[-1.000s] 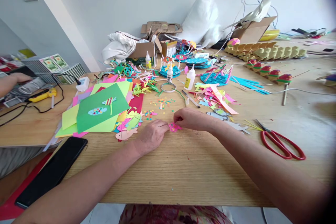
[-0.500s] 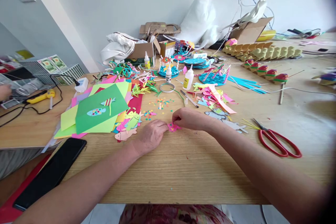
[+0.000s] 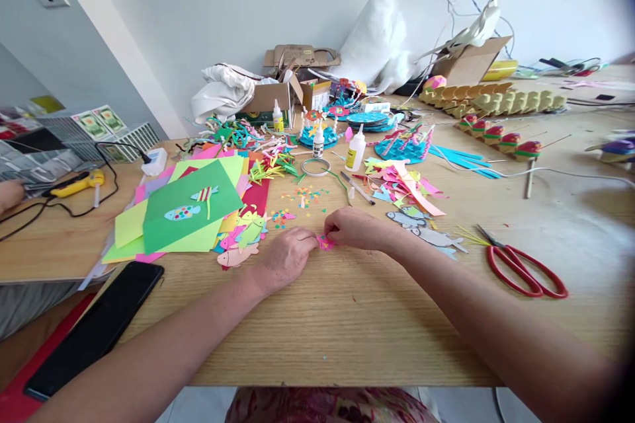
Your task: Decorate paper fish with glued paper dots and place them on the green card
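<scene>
A small pink paper cut-out (image 3: 325, 243) with coloured spots lies on the table between my hands, partly covered by fingers. My left hand (image 3: 288, 256) rests on the tabletop, its closed fingertips gripping the cut-out's left edge. My right hand (image 3: 354, 228) is closed in a pinch over the right side; anything tiny between its fingertips is hidden. Just beyond are loose confetti dots (image 3: 305, 195) and a small spotted pink paper fish (image 3: 282, 217). Left of my left hand lie paper fish in several colours (image 3: 238, 255).
Glue bottles (image 3: 356, 149) and a tape roll (image 3: 316, 167) stand farther back. Red-handled scissors (image 3: 526, 271) and grey paper fish (image 3: 431, 236) lie to the right. Coloured sheets (image 3: 163, 211) and a black phone (image 3: 94, 330) are at left. Another person's hand (image 3: 10, 193) shows at far left.
My right hand shifts slightly over the pink cut-out, which stays between my hands. My left hand keeps its place. The other person's hand at far left has drawn back and lower.
</scene>
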A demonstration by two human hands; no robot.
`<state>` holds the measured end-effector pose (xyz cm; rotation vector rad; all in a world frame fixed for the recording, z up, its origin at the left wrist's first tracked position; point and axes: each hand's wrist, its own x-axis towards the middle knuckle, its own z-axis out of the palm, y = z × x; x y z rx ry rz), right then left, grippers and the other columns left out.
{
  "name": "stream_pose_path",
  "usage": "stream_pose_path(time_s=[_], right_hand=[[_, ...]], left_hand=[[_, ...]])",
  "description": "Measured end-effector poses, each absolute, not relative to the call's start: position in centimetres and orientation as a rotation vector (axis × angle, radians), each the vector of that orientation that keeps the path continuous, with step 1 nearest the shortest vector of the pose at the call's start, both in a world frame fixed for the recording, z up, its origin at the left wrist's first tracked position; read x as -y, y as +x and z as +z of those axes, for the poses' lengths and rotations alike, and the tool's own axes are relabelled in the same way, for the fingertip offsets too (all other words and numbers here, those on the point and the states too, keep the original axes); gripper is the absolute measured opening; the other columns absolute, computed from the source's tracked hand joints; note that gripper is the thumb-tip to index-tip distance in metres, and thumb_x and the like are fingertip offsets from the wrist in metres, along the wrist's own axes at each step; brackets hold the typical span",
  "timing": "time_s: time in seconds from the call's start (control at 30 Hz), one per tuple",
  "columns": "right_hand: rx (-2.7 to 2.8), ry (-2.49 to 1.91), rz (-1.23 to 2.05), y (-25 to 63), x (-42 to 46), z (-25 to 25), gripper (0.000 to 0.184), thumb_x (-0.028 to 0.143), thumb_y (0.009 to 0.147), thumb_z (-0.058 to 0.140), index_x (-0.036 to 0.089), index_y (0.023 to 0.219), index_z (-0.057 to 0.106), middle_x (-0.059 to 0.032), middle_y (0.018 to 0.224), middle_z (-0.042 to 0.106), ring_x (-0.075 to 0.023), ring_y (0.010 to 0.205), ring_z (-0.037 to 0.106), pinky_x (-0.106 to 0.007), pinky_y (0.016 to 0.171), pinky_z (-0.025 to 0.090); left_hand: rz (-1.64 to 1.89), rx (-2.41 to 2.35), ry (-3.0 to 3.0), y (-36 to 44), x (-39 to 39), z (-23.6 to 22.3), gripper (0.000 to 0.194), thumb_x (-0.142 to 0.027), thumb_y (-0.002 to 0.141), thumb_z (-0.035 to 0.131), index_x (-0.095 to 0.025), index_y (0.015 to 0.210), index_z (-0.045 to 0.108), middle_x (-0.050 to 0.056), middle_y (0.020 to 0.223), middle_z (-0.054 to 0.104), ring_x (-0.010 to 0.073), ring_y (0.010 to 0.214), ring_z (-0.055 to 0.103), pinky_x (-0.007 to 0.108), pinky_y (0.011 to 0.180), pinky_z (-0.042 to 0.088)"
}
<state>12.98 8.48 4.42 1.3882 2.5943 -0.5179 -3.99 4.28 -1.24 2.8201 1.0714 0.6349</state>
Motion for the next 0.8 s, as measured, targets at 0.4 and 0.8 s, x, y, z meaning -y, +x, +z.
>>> stream_pose_path(time_s=[0.4, 0.8], right_hand=[[-2.588, 1.418, -0.488, 13.14, -8.25, 4.50, 0.026, 0.017, 0.068, 0.044, 0.017, 0.081, 0.067, -0.0052, 0.079, 0.067, -0.0140, 0.068, 0.056, -0.021, 0.055, 0.036], [-2.623, 1.373, -0.501, 13.18, -8.44, 4.20, 0.026, 0.018, 0.067, 0.044, 0.017, 0.080, 0.067, -0.0047, 0.078, 0.067, -0.0140, 0.067, 0.057, -0.020, 0.053, 0.035]], left_hand=[[0.619, -1.092, 2.823, -3.90, -4.14, -1.01, 0.027, -0.001, 0.077, 0.036, -0.015, 0.087, 0.057, 0.005, 0.089, 0.060, 0.0153, 0.085, 0.054, 0.029, 0.076, 0.045], [0.631, -1.101, 2.828, -3.90, -4.13, -0.92, 0.028, -0.001, 0.076, 0.036, -0.015, 0.088, 0.058, 0.005, 0.088, 0.061, 0.0156, 0.083, 0.055, 0.029, 0.075, 0.046]])
